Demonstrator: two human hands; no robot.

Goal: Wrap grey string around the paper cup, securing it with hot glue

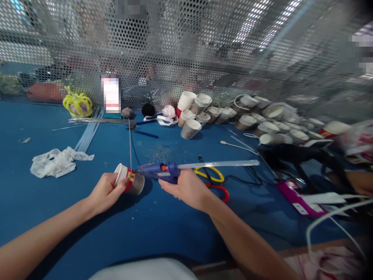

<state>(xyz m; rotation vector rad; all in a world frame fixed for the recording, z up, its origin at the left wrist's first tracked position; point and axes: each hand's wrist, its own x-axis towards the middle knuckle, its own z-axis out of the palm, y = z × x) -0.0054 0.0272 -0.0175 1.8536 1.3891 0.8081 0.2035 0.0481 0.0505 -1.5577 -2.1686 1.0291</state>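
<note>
My left hand (106, 190) is closed around a paper cup (136, 184), tipped on its side with the white rim to the left. Grey cord covers its base end, and a red printed band shows beside my fingers. From the cup a strand of grey cord (130, 144) runs back to a small grey ball of cord (127, 112). In my right hand (189, 186) is a blue glue gun (163, 172), its nozzle at the cup's near side of the cord. A long clear glue stick (218, 164) juts from its rear.
Cord-wrapped cups (190, 129) crowd the back right. Scissors (217, 175) with yellow and red handles lie beyond my right wrist. White lace (54, 162), glue sticks (87, 136), a phone (111, 93) and a yellow looped piece (77, 104) are at left. Perforated metal (163, 42) borders the back.
</note>
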